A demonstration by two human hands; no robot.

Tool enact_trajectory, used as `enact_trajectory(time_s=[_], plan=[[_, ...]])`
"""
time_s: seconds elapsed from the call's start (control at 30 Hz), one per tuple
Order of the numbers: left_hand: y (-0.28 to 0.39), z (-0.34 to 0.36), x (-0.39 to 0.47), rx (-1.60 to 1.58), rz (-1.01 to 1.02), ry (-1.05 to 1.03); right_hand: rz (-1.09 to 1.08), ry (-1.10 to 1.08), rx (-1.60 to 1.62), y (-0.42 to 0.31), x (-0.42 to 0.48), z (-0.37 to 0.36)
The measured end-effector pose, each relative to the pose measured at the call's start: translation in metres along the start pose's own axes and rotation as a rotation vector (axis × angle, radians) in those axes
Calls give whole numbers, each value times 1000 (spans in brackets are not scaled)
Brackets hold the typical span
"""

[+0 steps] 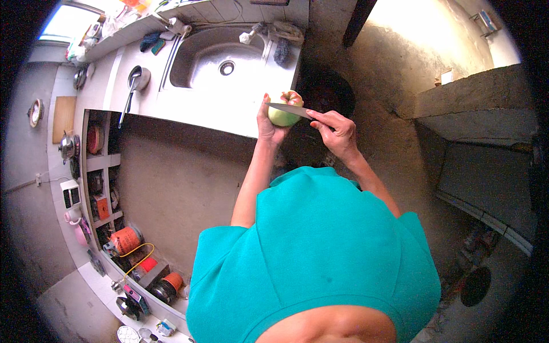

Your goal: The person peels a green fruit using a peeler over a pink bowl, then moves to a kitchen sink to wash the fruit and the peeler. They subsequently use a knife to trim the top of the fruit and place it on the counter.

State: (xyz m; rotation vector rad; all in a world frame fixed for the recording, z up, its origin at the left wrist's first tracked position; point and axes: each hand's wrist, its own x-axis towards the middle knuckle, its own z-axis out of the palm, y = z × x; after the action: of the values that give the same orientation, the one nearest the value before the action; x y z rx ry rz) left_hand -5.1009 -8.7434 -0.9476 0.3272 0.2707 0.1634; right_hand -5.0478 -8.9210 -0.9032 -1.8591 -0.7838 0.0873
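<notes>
My left hand [271,126] holds up a pale green apple [282,116] with a reddish top, at the right front corner of the white counter. My right hand [336,132] grips a knife [291,109] by its handle, which the fingers mostly hide. The metal blade points left and lies across the apple's upper side, its tip near my left thumb. Whether the edge has entered the flesh I cannot tell.
Behind my hands is a stainless steel sink [201,55] with a faucet [248,36]. A small saucepan [139,77] with a long-handled utensil stands left of it. A dark round container [330,94] is on the floor beyond the counter's right end.
</notes>
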Motion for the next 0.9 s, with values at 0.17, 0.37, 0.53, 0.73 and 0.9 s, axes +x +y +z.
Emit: enact_trajectory(time_s=[0.17, 0.37, 0.53, 0.73, 0.9], plan=[[-14, -16, 3, -2, 23, 130, 63, -4, -21, 1, -1, 4], [-17, -13, 5, 78, 70, 48, 128, -3, -10, 4, -4, 4], [-17, 8, 2, 296, 105, 112, 201, 40, 80, 16, -8, 4], [-24, 19, 6, 360, 55, 126, 201, 111, 116, 42, -13, 3], [-32, 5, 17, 319, 5, 100, 249, 117, 151, 59, -16, -5]])
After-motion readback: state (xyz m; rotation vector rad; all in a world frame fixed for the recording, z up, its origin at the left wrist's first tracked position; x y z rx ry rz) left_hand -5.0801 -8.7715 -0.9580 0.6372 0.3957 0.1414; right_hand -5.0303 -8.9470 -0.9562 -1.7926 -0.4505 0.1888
